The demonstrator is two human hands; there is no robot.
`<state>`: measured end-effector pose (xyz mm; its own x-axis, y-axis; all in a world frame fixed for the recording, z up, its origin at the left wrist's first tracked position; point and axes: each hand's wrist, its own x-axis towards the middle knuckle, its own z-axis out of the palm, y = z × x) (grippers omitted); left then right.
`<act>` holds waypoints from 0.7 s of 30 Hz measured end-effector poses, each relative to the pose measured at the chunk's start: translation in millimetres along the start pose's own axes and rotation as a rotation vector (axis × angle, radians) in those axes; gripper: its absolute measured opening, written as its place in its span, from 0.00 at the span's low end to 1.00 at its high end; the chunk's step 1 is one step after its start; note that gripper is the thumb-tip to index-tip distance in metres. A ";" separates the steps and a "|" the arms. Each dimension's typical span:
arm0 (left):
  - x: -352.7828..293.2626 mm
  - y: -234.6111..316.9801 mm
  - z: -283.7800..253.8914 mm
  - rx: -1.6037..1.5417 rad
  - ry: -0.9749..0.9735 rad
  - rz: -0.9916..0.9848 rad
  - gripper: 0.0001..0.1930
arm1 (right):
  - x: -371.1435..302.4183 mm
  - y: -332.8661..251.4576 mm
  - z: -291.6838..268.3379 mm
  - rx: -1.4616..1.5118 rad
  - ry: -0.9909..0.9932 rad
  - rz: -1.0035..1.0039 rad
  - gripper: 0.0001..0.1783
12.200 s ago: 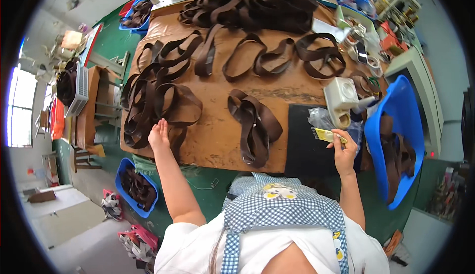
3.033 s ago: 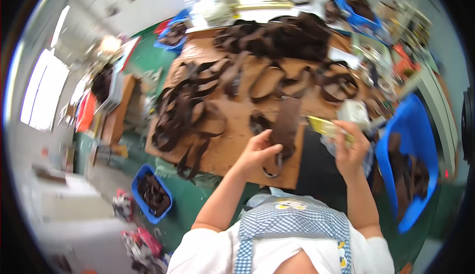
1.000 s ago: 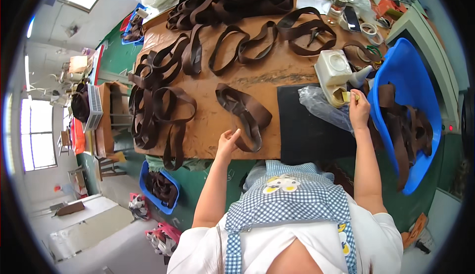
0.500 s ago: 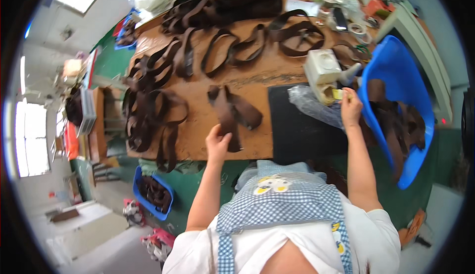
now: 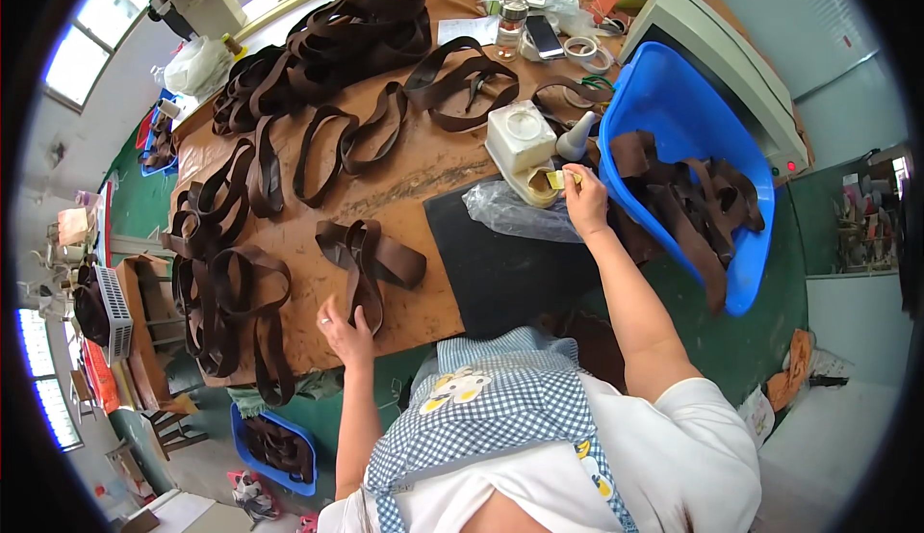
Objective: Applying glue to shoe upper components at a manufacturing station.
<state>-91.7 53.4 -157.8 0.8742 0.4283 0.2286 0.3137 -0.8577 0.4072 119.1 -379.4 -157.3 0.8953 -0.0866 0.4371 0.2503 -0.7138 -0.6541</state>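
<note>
A crossed loop of dark brown strap (image 5: 390,261) lies on the brown tabletop, its end toward me. My left hand (image 5: 346,338) is just beside that end, thumb and fingers apart. My right hand (image 5: 585,200) is closed on a small yellow handle (image 5: 555,180) at the round mouth of a white plastic container (image 5: 521,138). The handle's far end is hidden in the mouth, so its kind cannot be told. Clear plastic film (image 5: 510,213) lies beside the container, partly over a black mat (image 5: 481,278).
A blue tub (image 5: 626,90) with brown straps stands tilted at the right. Grey cone-shaped bottle (image 5: 576,135), tape rolls (image 5: 581,49) and phone (image 5: 545,36) sit behind the container. More brown straps (image 5: 361,27) heap at the back and left. Below is another blue tub (image 5: 306,483).
My left hand has let go of the strap's end and drawn slightly back from it. My right hand stays at the container's mouth with the yellow handle. The whole view has turned and shifted.
</note>
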 end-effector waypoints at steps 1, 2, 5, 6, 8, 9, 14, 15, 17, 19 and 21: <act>1.7 -8.5 7.8 -0.004 -0.006 0.003 0.25 | -1.9 1.5 -3.8 -0.006 0.001 0.004 0.07; 4.2 -26.9 14.0 0.022 -0.084 -0.180 0.27 | -2.0 -0.8 -4.2 -0.022 -0.026 0.000 0.07; 18.8 -89.7 28.9 -0.094 -0.367 -0.474 0.28 | -0.2 -11.2 -2.1 -0.025 -0.024 -0.033 0.07; 22.0 -96.2 30.6 -0.120 -0.457 -0.437 0.25 | -1.5 -10.9 -5.6 -0.028 0.007 -0.051 0.06; 24.1 -106.0 36.9 -0.195 -0.495 -0.412 0.18 | 1.1 -9.4 -10.1 -0.029 -0.012 -0.035 0.06; 24.6 -112.2 37.8 -0.196 -0.494 -0.408 0.18 | 2.4 -9.0 -11.7 -0.026 -0.035 -0.022 0.06; 27.1 -111.3 20.5 -0.834 -0.674 -0.815 0.19 | -0.3 -22.5 -27.4 -0.067 -0.060 0.040 0.06; 27.3 -105.8 12.2 -0.973 -0.809 -0.915 0.21 | -1.6 -26.1 -27.8 -0.033 -0.091 0.134 0.06; 22.9 -83.5 18.5 -0.849 -0.792 -0.934 0.28 | -4.6 -22.4 -31.4 -0.039 -0.049 0.151 0.06; 12.5 -98.2 21.6 -0.758 -0.753 -0.772 0.33 | -4.4 -39.7 -26.9 0.032 -0.044 0.243 0.08; 10.9 -70.8 28.5 -0.441 -0.682 -0.543 0.36 | -8.8 -35.7 -30.3 0.164 -0.025 0.347 0.10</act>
<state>-93.8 110.7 -209.4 0.7221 0.3583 -0.5918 0.6915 -0.3495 0.6322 91.2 -374.2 -119.1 0.9454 -0.2848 0.1582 -0.0153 -0.5239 -0.8516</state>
